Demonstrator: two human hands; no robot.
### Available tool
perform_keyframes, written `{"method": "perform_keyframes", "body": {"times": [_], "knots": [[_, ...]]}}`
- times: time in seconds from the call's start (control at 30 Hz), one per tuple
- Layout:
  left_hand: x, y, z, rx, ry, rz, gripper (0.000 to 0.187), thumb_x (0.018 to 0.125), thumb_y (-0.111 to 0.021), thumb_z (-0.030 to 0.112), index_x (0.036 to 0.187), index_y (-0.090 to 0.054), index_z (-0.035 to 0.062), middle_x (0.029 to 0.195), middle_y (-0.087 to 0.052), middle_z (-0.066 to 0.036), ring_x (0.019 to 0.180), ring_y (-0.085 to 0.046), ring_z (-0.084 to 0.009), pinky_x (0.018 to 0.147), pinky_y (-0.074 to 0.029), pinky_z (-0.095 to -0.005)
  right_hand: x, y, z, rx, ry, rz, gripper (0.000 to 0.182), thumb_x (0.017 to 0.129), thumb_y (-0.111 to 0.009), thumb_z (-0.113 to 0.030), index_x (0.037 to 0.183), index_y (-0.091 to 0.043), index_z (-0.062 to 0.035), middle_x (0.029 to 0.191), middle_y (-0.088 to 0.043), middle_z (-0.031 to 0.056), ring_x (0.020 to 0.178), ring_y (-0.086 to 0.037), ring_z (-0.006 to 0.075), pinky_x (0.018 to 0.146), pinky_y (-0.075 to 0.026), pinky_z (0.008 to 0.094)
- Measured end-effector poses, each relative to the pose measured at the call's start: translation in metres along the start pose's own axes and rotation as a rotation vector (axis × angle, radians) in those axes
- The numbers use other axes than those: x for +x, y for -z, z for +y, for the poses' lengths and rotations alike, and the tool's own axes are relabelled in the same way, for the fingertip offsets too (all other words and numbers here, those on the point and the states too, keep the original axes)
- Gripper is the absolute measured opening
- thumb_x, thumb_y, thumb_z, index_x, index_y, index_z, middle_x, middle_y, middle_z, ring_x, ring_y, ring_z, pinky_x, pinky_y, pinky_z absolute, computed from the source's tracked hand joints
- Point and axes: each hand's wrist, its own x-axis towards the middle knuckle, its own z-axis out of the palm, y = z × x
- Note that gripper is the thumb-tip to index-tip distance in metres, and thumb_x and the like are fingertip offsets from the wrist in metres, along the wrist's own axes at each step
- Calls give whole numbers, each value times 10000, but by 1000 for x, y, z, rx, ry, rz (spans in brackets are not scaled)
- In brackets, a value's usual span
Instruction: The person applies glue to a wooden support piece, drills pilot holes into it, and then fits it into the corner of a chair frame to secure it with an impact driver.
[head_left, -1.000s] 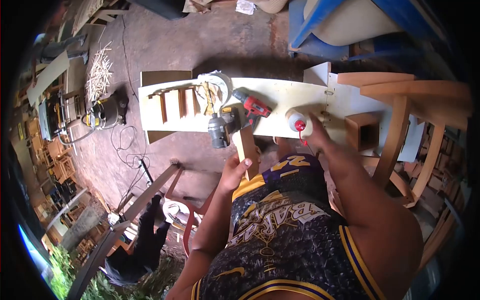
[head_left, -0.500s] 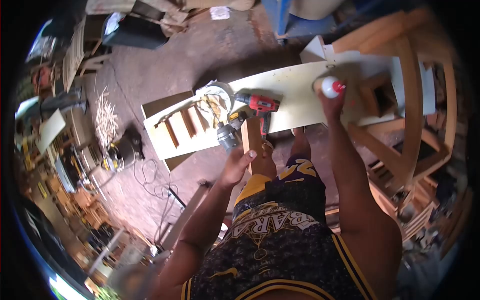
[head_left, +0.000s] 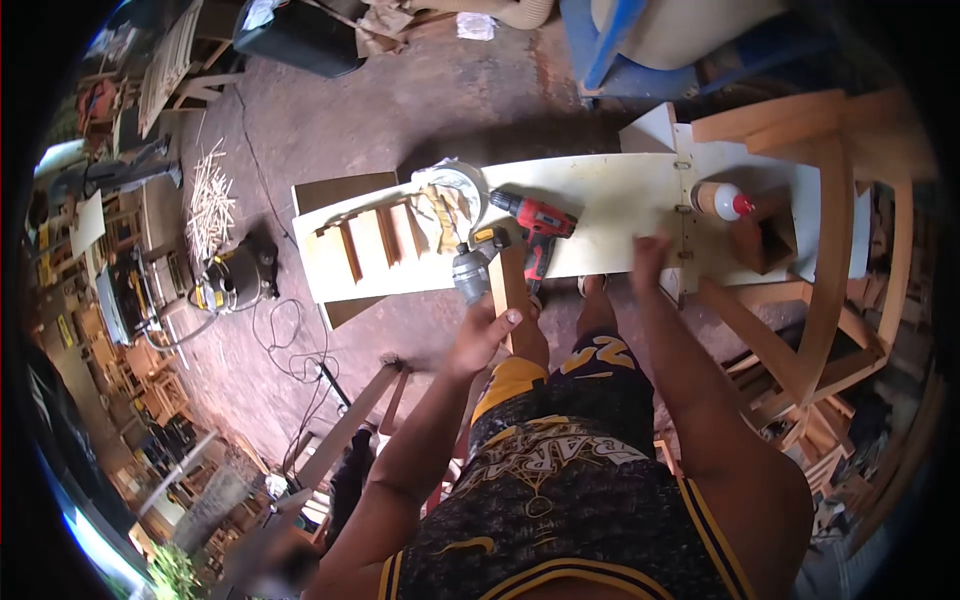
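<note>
My left hand (head_left: 485, 338) is closed around a short wooden block (head_left: 507, 283), with the thumb along its near side. Just beyond the block, a grey-and-black power tool (head_left: 472, 270) stands at the near edge of a long white board (head_left: 610, 190). A red-and-black cordless drill (head_left: 540, 218) lies on the board beside it. Over the board's near edge hovers my right hand (head_left: 651, 262), its fingers smeared by motion and apart from the bottle. A white bottle with a red cap (head_left: 722, 201) rests at the right, near a wooden box-like piece (head_left: 768, 240).
Wooden strips (head_left: 375, 243) and a round tub with crumpled cloth (head_left: 462, 185) occupy the board's left end. A curved wooden frame (head_left: 833, 260) rises at the right. Cables (head_left: 290, 335), a shop machine (head_left: 240, 275) and thin sticks (head_left: 210, 205) lie on the floor at left.
My right hand has let go of the bottle, which now rests on the board, and has drawn back toward me and slightly left. My left hand still holds the wooden block.
</note>
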Motion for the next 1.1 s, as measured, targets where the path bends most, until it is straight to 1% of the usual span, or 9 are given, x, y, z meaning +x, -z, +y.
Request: {"method": "perform_keyframes", "body": {"times": [0.03,0.07,0.13,0.6,0.67,0.73,0.87,1.0,1.1], "knots": [[-1,2,0,-23,-18,35,457,910,-643,394,1121,-585,-8,1040,-647,-85,954,-598,-162,816,-472,-298,-38,-30,-22,584,-387,-147,512,837,-756,-217,1182,-426,-33,798,-549,70,766,-571,184,696,-494,343],[-2,3,-2,-48,-35,70,460,910,-646,384,1135,-577,-11,1048,-651,-92,955,-602,-161,818,-474,-293,-68,-52,-35,-313,-70,-365,518,847,-743,-269,1173,-424,-24,800,-599,88,770,-605,196,673,-496,341],[-4,4,-10,-80,-84,122,464,903,-660,374,1147,-573,-10,1052,-658,-90,932,-612,-158,801,-482,-290,-109,-97,-62,-409,-136,-356,610,801,-747,-406,1127,-428,-2,873,-604,151,784,-615,266,690,-494,402],[-10,43,-40,8,-395,555,529,873,-715,338,1205,-552,-41,1040,-662,-91,932,-623,-153,811,-502,-285,-179,-165,-192,562,-477,-855,341,1016,-353,-154,1263,-497,33,1203,-583,130,1157,-524,186,1047,-365,317],[-18,63,-39,-14,-400,570,537,867,-724,333,1209,-545,-41,1047,-661,-93,921,-625,-153,812,-501,-281,-202,-197,-132,436,-157,-878,351,1015,-329,-164,1280,-501,-11,1185,-588,152,1196,-506,232,1089,-327,368],[-23,78,-36,64,-386,548,636,867,-700,410,1266,-502,-43,1024,-663,-116,896,-634,-168,786,-521,-295,-222,-222,-114,225,86,-703,347,1000,-362,-160,1290,-488,-17,1171,-589,169,1208,-500,285,1094,-320,373],[-33,99,-31,25,-427,546,525,850,-747,326,1175,-551,-38,1030,-656,-84,888,-618,-142,792,-503,-277,-184,-224,-156,137,-384,-1017,483,897,-577,-230,1308,-461,-3,1226,-555,219,1194,-509,348,1045,-373,424],[-33,99,-40,71,-443,519,502,845,-745,275,1181,-546,-41,1022,-649,-82,918,-612,-151,811,-498,-288,-93,-280,-165,-319,561,-515,862,724,-789,-396,1360,-382,19,1238,-540,254,1187,-510,363,1031,-375,491],[-35,99,-41,6,-435,588,434,854,-673,154,1211,-532,-48,1053,-643,-107,969,-611,-178,863,-493,-314,-70,-331,-162,-743,460,-552,1015,612,-859,-333,1418,-323,-28,1233,-548,236,1170,-516,374,1035,-355,498]]}}
